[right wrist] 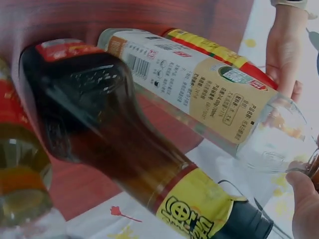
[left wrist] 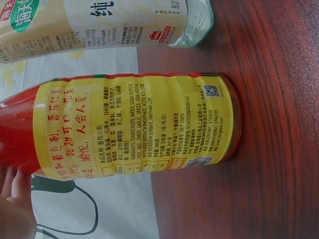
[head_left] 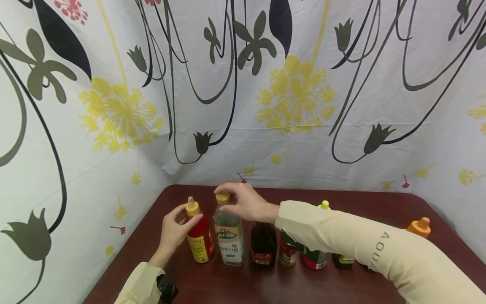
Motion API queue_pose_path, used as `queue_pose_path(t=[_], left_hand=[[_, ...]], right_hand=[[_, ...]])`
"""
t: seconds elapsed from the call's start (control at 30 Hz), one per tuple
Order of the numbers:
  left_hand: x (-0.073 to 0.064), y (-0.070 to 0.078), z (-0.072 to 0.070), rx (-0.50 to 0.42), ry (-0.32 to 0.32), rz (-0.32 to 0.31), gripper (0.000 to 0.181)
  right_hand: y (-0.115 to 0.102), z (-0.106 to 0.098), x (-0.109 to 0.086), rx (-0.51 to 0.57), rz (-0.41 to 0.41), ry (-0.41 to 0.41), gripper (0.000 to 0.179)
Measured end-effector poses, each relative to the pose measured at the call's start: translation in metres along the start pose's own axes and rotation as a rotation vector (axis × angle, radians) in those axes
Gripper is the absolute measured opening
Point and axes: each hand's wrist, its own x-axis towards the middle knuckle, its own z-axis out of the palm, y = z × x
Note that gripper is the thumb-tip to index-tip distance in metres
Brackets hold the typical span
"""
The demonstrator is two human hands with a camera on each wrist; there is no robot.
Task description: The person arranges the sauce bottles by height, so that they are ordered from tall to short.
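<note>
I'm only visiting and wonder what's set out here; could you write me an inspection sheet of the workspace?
Surface: dark red, wood-grained table; bottles stand on it.
Job's things: yellow-capped red plastic-looking squeeze bottle; beside it, gold-capped clear squarish bottle.
Clutter: black-capped dark brown bottle; more bottles, partly hidden by the beige fabric sleeve.
Hands: left hand grips the red bottle near its top; right hand grips the clear bottle's top.
Cables: nothing seen.
Surroundings: white flower-printed cloth behind the table.

right hand at neck of clear bottle | left hand at red bottle | dark bottle in foreground
</note>
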Motion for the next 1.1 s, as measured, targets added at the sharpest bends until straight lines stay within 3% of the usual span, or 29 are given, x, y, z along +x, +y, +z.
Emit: queue_pose_path(t=[0.17,0.4,0.47,0.63,0.9,1.1], left_hand=[[0.000,0.000,-0.001,-0.015,-0.005,-0.010,0.041],[-0.008,0.034,-0.001,-0.002,-0.005,-0.020,0.036],[-0.008,0.035,-0.002,0.006,-0.005,-0.022,0.036],[-0.008,0.030,-0.002,0.005,-0.003,-0.004,0.037],[-0.001,-0.004,0.000,-0.007,-0.009,0.000,0.040],[0.000,-0.006,0.000,0.006,0.005,0.018,0.038]], right_hand=[[-0.003,-0.007,0.004,-0.037,-0.037,0.005,0.036],[0.000,-0.030,0.018,-0.027,-0.043,0.052,0.039],[0.003,-0.036,0.024,-0.019,-0.048,0.068,0.039],[0.013,-0.046,0.040,-0.052,-0.082,0.086,0.039],[0.032,-0.054,0.066,-0.133,-0.073,0.085,0.042],[0.044,-0.054,0.081,-0.176,-0.057,0.032,0.041]])
